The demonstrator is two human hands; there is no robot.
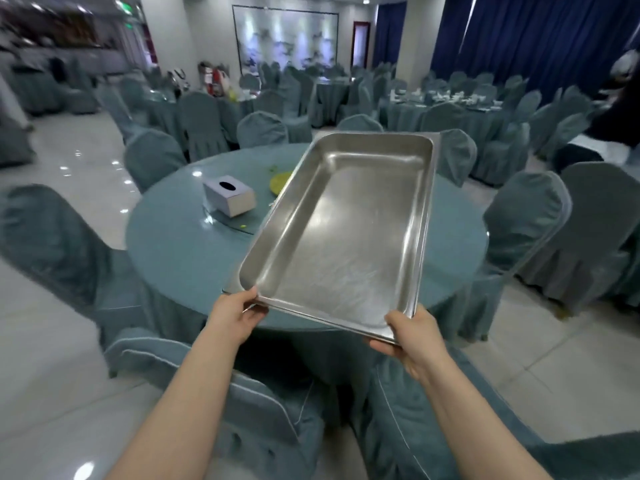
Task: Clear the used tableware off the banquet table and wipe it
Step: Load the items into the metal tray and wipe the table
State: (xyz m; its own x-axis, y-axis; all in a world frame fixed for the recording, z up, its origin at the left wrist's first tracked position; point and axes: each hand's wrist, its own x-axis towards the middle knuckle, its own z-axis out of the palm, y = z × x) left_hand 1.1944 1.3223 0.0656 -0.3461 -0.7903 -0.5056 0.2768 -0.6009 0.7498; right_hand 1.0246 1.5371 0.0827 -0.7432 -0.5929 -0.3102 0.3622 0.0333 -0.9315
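A large empty stainless steel tray (343, 233) is held tilted above the round blue banquet table (173, 251). My left hand (235, 315) grips the tray's near left corner and my right hand (412, 336) grips its near right corner. On the table lie a white tissue box (228, 195) on the glass turntable, a yellow-green plate (280, 181) partly hidden behind the tray, and small green scraps (243, 226). The tray hides much of the table's right half.
Blue-covered chairs ring the table, two of them (263, 420) right below my arms and one (523, 216) at the right. More set tables (446, 98) fill the hall behind. A person (620, 109) stands at the far right. Tiled floor lies open at the left.
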